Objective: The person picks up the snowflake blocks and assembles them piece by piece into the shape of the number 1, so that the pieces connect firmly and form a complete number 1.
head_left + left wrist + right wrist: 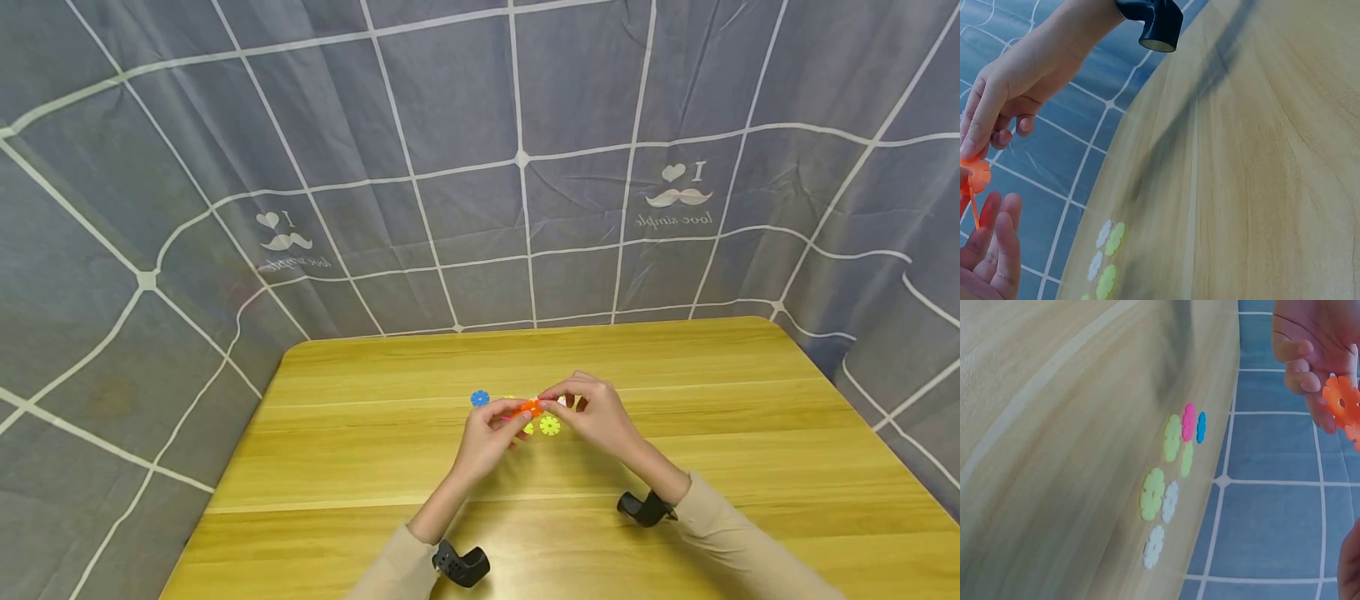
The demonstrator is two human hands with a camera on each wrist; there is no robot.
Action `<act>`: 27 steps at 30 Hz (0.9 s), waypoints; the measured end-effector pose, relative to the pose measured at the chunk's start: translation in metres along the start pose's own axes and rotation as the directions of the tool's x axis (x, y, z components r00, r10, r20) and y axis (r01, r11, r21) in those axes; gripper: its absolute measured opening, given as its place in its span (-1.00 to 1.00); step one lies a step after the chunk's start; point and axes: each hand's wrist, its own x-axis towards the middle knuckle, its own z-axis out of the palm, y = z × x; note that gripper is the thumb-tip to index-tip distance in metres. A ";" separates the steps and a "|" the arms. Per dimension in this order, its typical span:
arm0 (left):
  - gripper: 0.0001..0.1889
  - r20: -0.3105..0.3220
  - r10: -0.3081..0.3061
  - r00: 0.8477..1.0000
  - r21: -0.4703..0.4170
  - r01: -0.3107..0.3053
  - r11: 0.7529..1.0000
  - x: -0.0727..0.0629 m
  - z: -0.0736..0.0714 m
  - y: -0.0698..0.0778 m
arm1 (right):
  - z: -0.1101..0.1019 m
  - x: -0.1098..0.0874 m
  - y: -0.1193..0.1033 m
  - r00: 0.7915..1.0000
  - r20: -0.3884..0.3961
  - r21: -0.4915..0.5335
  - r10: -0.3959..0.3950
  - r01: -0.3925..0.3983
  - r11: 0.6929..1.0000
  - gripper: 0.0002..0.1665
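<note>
Two notched orange plastic discs are held between both hands above the table. My left hand pinches them from the left, and my right hand pinches them from the right. In the left wrist view one orange disc shows its face while another stands edge-on against it. The right wrist view also shows an orange disc face-on beside the left hand's fingers, with a second one below it partly cut off. How deeply they are slotted together I cannot tell.
On the wooden table below lie several notched discs: a blue disc, a pink disc, yellow-green discs and white discs. A grey curtain with white lines hangs behind the table.
</note>
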 end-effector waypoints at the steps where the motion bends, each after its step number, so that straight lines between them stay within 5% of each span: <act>1: -0.74 -0.002 -0.003 1.000 -0.001 0.003 1.000 0.000 0.000 0.000 | 0.000 0.000 0.000 1.000 0.005 0.005 0.008 -0.008 1.000 -0.91; 13: -0.77 -0.046 -0.005 0.999 0.013 0.005 1.000 -0.005 -0.002 -0.004 | 0.001 0.000 0.005 0.996 0.017 0.041 0.092 -0.093 0.995 -0.93; 17: -0.80 -0.083 -0.029 0.996 0.017 0.030 0.999 -0.009 -0.003 0.012 | 0.000 0.000 0.011 0.990 0.033 0.017 0.139 -0.139 0.990 -0.87; 27: -0.80 -0.167 -0.059 0.984 -0.015 0.057 0.998 -0.003 -0.010 -0.015 | 0.002 0.000 0.026 0.932 0.174 -0.072 0.317 -0.309 0.948 -0.83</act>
